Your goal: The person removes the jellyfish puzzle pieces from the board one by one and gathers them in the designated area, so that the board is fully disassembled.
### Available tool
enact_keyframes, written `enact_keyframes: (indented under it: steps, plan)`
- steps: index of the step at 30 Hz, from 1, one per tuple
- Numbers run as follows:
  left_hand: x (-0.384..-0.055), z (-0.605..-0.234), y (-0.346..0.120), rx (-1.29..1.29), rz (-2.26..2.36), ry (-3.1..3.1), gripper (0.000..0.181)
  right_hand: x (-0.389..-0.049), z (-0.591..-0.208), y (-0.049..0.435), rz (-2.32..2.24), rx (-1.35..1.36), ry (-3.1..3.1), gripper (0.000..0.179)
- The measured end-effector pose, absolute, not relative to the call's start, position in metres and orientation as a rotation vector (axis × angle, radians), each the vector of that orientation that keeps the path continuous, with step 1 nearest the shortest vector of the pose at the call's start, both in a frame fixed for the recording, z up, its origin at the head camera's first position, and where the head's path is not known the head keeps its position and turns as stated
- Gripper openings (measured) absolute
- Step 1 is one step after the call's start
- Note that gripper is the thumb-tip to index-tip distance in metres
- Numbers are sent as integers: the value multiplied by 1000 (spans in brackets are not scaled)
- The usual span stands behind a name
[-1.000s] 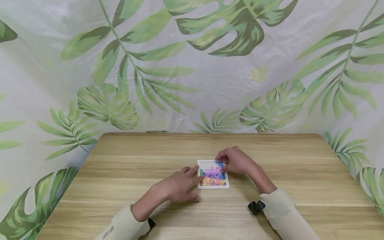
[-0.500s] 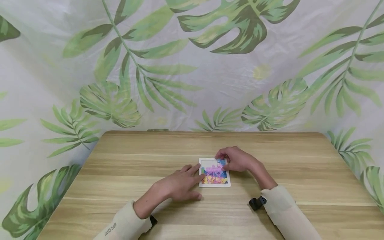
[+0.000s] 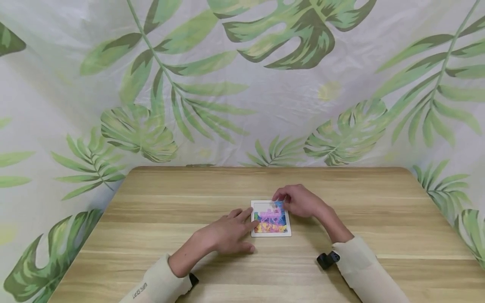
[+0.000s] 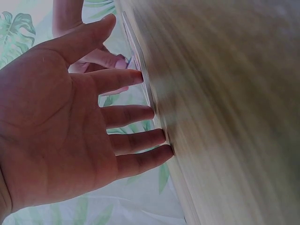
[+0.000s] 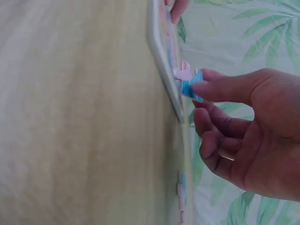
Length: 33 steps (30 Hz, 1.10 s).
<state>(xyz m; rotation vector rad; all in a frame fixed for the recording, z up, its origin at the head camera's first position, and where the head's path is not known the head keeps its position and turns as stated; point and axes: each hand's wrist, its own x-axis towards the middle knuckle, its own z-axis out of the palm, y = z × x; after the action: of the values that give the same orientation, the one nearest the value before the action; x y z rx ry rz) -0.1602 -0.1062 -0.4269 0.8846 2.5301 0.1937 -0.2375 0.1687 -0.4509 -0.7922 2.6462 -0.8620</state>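
A small square jigsaw puzzle (image 3: 270, 226) with a pink, blue and yellow picture lies in a white frame tray (image 3: 271, 235) on the table. A bare pale strip shows at its upper left. My left hand (image 3: 231, 235) rests at the tray's left side, fingers straight and spread, index finger over the picture's edge. At the upper right corner my right hand (image 3: 302, 203) pinches a blue and pink puzzle piece (image 5: 187, 86) between thumb and fingers. The right wrist view shows this piece tilted up at the tray's edge. From above, the right fingers partly cover that corner.
In the right wrist view, more puzzle pieces (image 5: 182, 192) lie on the wooden table (image 3: 189, 181) beyond the tray. A leaf-print cloth (image 3: 280, 113) hangs behind the table's far edge. Black wrist cameras (image 3: 328, 260) sit under the cuffs.
My right thumb has shifted slightly up and right with the puzzle piece, showing more of the puzzle's right side. My left hand keeps its place on the tray.
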Motion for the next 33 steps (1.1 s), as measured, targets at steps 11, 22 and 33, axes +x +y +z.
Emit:
enact_keyframes:
  steps: [11, 22, 33]
  plan:
    - [-161, -428, -105, 881, 175, 2539, 74, -234, -445, 174, -935, -739, 2618, 15]
    - [-159, -427, -106, 888, 192, 2538, 74, -233, -445, 197, -1060, -720, 2565, 17]
    - [-158, -427, -106, 890, 182, 2539, 73, -230, -444, 234, -1112, -584, 2538, 16]
